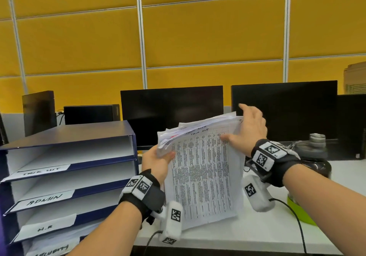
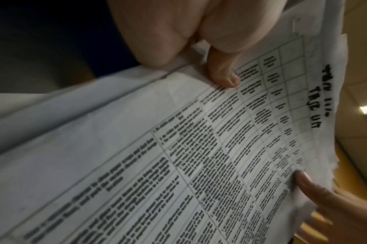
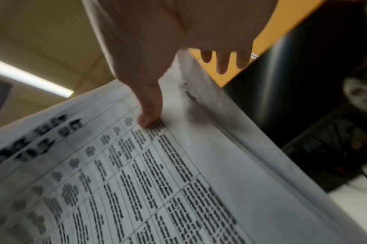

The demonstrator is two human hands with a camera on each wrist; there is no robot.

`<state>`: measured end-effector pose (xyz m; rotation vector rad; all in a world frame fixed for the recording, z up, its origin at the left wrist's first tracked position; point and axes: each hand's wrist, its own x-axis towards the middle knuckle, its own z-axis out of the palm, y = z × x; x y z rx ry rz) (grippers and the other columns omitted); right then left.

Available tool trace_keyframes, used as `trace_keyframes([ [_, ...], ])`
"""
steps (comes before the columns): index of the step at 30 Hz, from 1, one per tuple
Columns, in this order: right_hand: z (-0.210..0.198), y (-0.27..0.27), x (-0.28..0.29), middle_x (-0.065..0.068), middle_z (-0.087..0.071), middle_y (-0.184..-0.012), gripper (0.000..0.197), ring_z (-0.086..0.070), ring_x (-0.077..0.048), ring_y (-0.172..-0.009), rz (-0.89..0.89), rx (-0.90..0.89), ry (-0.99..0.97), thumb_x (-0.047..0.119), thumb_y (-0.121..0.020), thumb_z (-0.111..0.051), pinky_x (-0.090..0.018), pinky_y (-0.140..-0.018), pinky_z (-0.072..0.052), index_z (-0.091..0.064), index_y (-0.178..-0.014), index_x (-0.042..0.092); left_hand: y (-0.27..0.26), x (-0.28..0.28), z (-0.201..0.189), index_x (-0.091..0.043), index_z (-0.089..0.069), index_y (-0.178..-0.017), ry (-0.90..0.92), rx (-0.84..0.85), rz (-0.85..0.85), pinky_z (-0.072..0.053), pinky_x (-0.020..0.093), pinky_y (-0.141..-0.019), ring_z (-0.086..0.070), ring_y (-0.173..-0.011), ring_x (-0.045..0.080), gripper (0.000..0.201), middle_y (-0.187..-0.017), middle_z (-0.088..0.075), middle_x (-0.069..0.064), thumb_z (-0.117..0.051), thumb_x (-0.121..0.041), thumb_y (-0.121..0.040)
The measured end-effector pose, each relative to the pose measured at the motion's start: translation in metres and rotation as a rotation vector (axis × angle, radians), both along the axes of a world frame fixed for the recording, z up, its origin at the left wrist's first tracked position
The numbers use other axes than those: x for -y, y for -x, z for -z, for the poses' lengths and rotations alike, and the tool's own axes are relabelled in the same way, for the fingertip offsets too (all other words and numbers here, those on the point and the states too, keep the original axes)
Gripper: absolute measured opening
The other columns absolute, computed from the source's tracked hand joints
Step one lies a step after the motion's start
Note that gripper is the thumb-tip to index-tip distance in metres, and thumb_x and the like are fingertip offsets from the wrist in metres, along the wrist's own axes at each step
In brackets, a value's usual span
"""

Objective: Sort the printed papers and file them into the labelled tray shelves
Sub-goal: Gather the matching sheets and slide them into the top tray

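A thick stack of printed papers (image 1: 204, 176) stands nearly upright above the white desk (image 1: 247, 236). Its front sheet is a table with "TASK LIST" handwritten at the top (image 2: 316, 102). My left hand (image 1: 162, 157) grips the stack's upper left edge, with the thumb (image 2: 224, 77) on the front sheet. My right hand (image 1: 247, 129) pinches the upper right corner: its thumb (image 3: 151, 112) presses the front sheet and its fingers reach behind the stack. At the left stands the blue tray shelf unit (image 1: 83, 135), with labels TASK LIST (image 1: 41, 171), ADMIN (image 1: 45, 199) and H.R (image 1: 42, 229); a lower label is partly cut off.
Two dark monitors (image 1: 172, 115) (image 1: 283, 109) stand behind the papers, in front of a yellow partition. A dark water bottle (image 1: 316, 156) and a green object (image 1: 297, 208) sit at the right. Black cables run over the desk's front edge.
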<state>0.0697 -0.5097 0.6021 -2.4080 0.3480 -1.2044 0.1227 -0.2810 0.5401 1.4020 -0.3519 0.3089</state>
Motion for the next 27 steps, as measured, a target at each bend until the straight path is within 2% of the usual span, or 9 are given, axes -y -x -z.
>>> trace_keyframes([
  [3,0.016,-0.002,0.013,-0.009,-0.023,-0.149,0.124,-0.030,-0.028,-0.135,-0.232,0.032,-0.437,0.039,-0.052,-0.089,-0.051,-0.110,-0.032,-0.011,-0.147,0.024,0.001,-0.005,0.000,-0.020,-0.062,-0.095,0.036,0.000,0.027,-0.045,0.026,-0.080,-0.062,-0.090,0.013,0.028,-0.095,-0.066,-0.002,-0.061,0.006,-0.085],
  [5,0.023,-0.002,0.019,-0.010,-0.046,-0.136,0.112,-0.050,-0.029,-0.122,-0.438,0.047,-0.636,0.034,-0.053,-0.090,-0.052,-0.097,-0.046,-0.024,-0.143,0.020,0.001,-0.004,0.000,-0.023,-0.063,-0.095,0.032,-0.007,0.026,-0.047,0.030,-0.086,-0.063,-0.092,0.013,0.028,-0.097,-0.067,-0.002,-0.061,0.004,-0.086],
  [7,0.025,0.001,0.018,-0.009,-0.063,-0.116,0.069,-0.064,-0.026,-0.105,-0.550,0.039,-0.627,0.026,-0.062,-0.084,-0.048,-0.086,-0.054,-0.049,-0.121,0.017,0.003,0.000,-0.001,-0.024,-0.062,-0.097,0.026,0.002,0.002,-0.047,0.034,-0.091,-0.062,-0.098,0.018,0.028,-0.099,-0.067,-0.001,-0.061,0.002,-0.087],
  [9,0.021,0.004,0.012,-0.005,-0.066,-0.109,0.038,-0.065,-0.023,-0.100,-0.555,0.088,-0.567,0.016,-0.075,-0.076,-0.046,-0.085,-0.054,-0.055,-0.107,0.021,0.006,0.006,-0.006,-0.022,-0.062,-0.110,0.023,0.041,-0.045,-0.046,0.036,-0.093,-0.060,-0.104,0.021,0.030,-0.105,-0.065,0.001,-0.061,-0.001,-0.088],
  [11,0.017,0.007,0.010,-0.002,-0.064,-0.108,0.036,-0.062,-0.020,-0.100,-0.534,0.164,-0.530,0.013,-0.079,-0.072,-0.042,-0.085,-0.053,-0.055,-0.109,0.020,0.011,0.011,-0.014,-0.022,-0.058,-0.116,0.029,0.093,-0.079,-0.046,0.033,-0.090,-0.058,-0.102,0.017,0.033,-0.107,-0.063,-0.001,-0.059,-0.004,-0.090],
  [17,0.024,0.015,-0.001,0.004,-0.056,-0.112,0.041,-0.054,-0.011,-0.102,-0.493,0.188,-0.463,0.008,-0.088,-0.061,-0.022,-0.075,-0.046,-0.049,-0.125,0.016,0.020,0.025,-0.009,-0.030,-0.049,-0.105,-0.112,0.214,-0.094,-0.048,0.021,-0.072,-0.059,-0.088,0.003,0.023,-0.096,-0.060,-0.011,-0.057,-0.012,-0.092],
  [21,0.036,0.015,-0.004,0.002,-0.057,-0.116,0.041,-0.055,-0.014,-0.108,-0.523,0.107,-0.474,0.006,-0.089,-0.058,-0.029,-0.084,-0.049,-0.047,-0.127,0.017,0.016,0.029,0.004,-0.030,-0.051,-0.102,-0.163,0.197,-0.140,-0.055,0.040,-0.084,-0.064,-0.096,0.014,0.018,-0.101,-0.064,-0.006,-0.055,-0.016,-0.093],
  [24,0.038,0.016,-0.008,0.004,-0.057,-0.113,0.039,-0.056,-0.014,-0.106,-0.553,0.116,-0.501,0.006,-0.090,-0.057,-0.019,-0.072,-0.049,-0.047,-0.125,0.018,0.014,0.030,0.003,-0.026,-0.051,-0.102,-0.137,0.197,-0.155,-0.053,0.035,-0.084,-0.063,-0.096,0.013,0.015,-0.099,-0.063,-0.007,-0.055,-0.014,-0.094],
  [27,0.031,0.016,-0.015,0.009,-0.056,-0.106,0.039,-0.057,-0.003,-0.094,-0.608,0.182,-0.500,0.004,-0.089,-0.057,-0.013,-0.059,-0.048,-0.045,-0.124,0.018,0.016,0.033,-0.004,-0.023,-0.048,-0.103,-0.093,0.247,-0.174,-0.050,0.030,-0.082,-0.060,-0.093,0.008,0.016,-0.097,-0.060,-0.011,-0.055,-0.013,-0.093],
])
